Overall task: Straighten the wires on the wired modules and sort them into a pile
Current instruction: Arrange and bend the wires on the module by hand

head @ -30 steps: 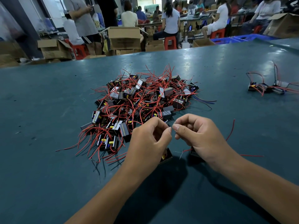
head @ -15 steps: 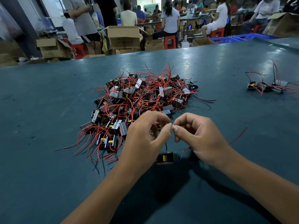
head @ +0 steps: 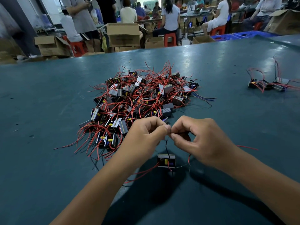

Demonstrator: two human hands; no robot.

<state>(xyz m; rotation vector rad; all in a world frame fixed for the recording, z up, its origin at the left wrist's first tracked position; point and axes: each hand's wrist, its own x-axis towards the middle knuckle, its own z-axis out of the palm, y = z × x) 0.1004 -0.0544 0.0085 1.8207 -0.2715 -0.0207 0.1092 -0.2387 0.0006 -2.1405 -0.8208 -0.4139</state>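
Both the left hand (head: 144, 135) and right hand (head: 201, 140) pinch a black wire (head: 166, 146) of the module (head: 166, 161) dangling at six o'clock, while the tangled heap (head: 139, 101) at twelve dwarfs the few sorted modules (head: 266, 84) at two.

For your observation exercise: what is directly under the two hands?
Under the left hand and right hand a single module hangs by its black wire over the table. The wire's pinched top is covered by fingertips.
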